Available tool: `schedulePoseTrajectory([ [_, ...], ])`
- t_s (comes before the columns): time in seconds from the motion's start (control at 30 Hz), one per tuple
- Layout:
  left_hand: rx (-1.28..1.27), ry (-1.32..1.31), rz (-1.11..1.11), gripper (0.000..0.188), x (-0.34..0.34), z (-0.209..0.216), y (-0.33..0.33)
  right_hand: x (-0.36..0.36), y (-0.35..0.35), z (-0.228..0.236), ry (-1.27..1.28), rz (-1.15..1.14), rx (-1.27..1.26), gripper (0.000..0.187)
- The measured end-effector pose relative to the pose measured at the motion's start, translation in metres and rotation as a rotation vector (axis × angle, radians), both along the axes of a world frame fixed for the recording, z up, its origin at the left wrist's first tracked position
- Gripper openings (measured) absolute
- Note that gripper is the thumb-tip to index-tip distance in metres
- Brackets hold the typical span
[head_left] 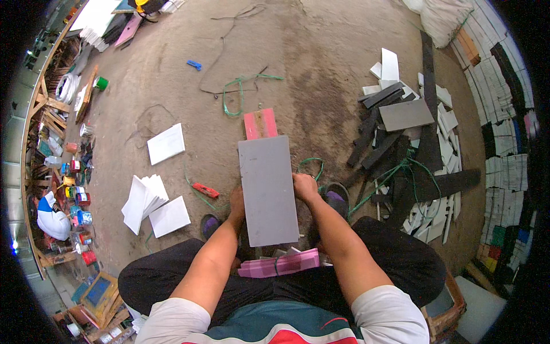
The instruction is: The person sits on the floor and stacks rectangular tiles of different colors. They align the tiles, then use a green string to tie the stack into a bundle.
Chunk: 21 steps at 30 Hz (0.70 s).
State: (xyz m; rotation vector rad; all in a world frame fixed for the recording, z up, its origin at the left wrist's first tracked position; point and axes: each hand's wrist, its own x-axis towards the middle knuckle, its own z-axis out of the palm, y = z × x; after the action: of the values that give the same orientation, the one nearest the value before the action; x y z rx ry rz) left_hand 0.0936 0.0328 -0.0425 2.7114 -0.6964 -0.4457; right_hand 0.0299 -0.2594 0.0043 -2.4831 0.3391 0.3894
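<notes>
A long grey rectangular board (268,195) lies in front of me between my knees, its long sides running away from me. My left hand (236,202) holds its left edge, the fingers partly hidden by the board. At the right edge, nearer the far end, my right hand (304,186) grips it with fingers curled in at the side. From beneath the far end sticks out a pink piece with a tan stripe (260,122). Close to my lap is a bundle of pink sheets (281,265) bound with a dark tie.
White sheets (146,198) and a red-handled tool (205,190) lie left. A heap of black and white strips (395,143), topped by a grey board (407,115), spreads right. Green cord (234,97) and a blue tool (194,65) lie ahead. Paint cans (83,199) line the left; stacked sheets (507,166) the right.
</notes>
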Motion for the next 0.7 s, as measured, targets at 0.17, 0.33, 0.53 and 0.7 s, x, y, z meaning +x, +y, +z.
schedulePoseTrajectory([
  [0.17,0.033,0.011,-0.050,0.033,-0.001,0.015,-0.002,0.005,-0.008,-0.008,-0.036,0.176,-0.173,0.016],
  [0.33,0.109,-0.007,-0.008,0.024,-0.006,0.035,-0.004,0.007,-0.006,0.012,-0.042,0.220,-0.223,0.016],
  [0.53,0.128,-0.121,-0.117,0.017,-0.001,0.013,0.020,0.009,-0.016,0.050,0.148,0.233,-0.257,0.018],
  [0.7,0.201,-0.016,-0.049,0.016,0.015,0.072,0.010,0.013,-0.070,0.081,0.321,0.254,-0.325,0.023],
])
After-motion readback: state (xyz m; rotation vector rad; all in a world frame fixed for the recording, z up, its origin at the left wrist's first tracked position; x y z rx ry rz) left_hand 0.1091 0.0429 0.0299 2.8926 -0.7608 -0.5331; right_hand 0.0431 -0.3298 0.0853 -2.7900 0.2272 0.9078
